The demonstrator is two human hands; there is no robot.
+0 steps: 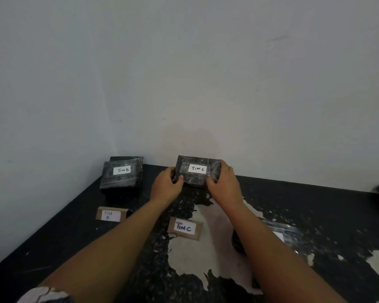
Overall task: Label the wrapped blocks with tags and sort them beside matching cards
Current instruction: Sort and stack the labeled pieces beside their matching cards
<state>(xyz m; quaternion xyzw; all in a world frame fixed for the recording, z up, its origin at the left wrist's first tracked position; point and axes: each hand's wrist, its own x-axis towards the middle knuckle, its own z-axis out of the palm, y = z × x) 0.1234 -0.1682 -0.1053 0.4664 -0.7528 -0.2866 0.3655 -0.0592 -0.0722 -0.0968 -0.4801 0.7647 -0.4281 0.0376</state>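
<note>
Block tagged "Tim C" (197,171) is gripped by left hand (166,184) and right hand (222,182) beyond matching card (185,228).

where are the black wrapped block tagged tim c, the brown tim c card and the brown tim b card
black wrapped block tagged TIM C (197,169), head view, on its white tag
brown TIM C card (185,228), head view, on its white label
brown TIM B card (111,214), head view, on its white label

Open tabletop (315,206) right; wall (206,84) blocks behind blocks.
</note>
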